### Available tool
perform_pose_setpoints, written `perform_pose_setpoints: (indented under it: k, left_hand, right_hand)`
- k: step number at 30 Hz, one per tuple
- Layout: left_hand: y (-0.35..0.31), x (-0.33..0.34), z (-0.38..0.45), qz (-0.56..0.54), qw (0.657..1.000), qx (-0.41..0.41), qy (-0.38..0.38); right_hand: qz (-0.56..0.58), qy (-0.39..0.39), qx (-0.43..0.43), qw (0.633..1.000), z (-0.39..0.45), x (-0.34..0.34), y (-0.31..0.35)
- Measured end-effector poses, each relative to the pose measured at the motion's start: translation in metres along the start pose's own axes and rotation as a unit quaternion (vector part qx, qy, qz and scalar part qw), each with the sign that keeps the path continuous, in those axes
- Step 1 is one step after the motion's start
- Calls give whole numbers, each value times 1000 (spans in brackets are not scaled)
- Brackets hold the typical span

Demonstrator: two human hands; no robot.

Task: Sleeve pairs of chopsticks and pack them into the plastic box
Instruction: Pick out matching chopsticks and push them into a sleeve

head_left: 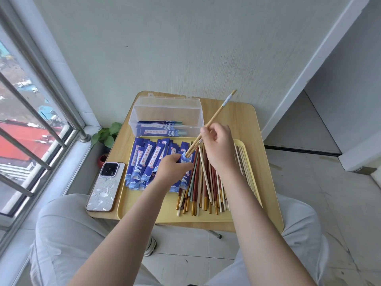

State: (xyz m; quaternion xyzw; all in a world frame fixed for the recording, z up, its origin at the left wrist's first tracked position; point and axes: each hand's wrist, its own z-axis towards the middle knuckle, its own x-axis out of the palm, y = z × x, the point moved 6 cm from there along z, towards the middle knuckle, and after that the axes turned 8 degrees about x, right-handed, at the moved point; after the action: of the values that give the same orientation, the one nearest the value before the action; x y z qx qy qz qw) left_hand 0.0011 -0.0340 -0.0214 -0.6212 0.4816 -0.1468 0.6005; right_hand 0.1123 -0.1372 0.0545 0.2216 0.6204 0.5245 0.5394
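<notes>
Head view, the only one: the right hand (216, 147) pinches a pale pair of chopsticks (214, 118) near the lower third, fingers curled round them, so the pair slants from its gold-capped top, up and to the right against the wall, down and left to its tips. Those tips meet the mouth of a blue paper sleeve (186, 157), which the left hand (172, 167) holds pinched between thumb and fingers just above the tray (144, 207). That meeting is what the next move turns on: the sleeve lies down-left of the right grip, and, as far as the hand lets it show, in line with the chopsticks' long axis, so a push along the same slant should seat them (I judge the tips barely entered, if at all). Both forearms reach in from below, wrists close together.

Loose chopsticks (204, 186) fan over the tray's right half; empty sleeves (144, 162) overlap on its left. Beyond the tray, on the counter (245, 120), stands the plastic box (167, 118), lid up, with a few sleeved pairs inside. A phone (106, 186) lies left of the tray.
</notes>
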Motion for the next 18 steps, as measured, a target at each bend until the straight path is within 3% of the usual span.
perform_pose_setpoints:
  k: [8,14,18]
  left_hand:
    - [-2,0,-2,0,1000,-2,5]
    - [-2,-3,-3,6,1000,-7,26]
    - [-6,-8,1,3,1000,8,19]
  right_hand:
    - [52,8,9,999,-1,-4,2]
    - [70,-75,-7,995,7,-15,8]
    - [3,-53,0,999,14,-13,12]
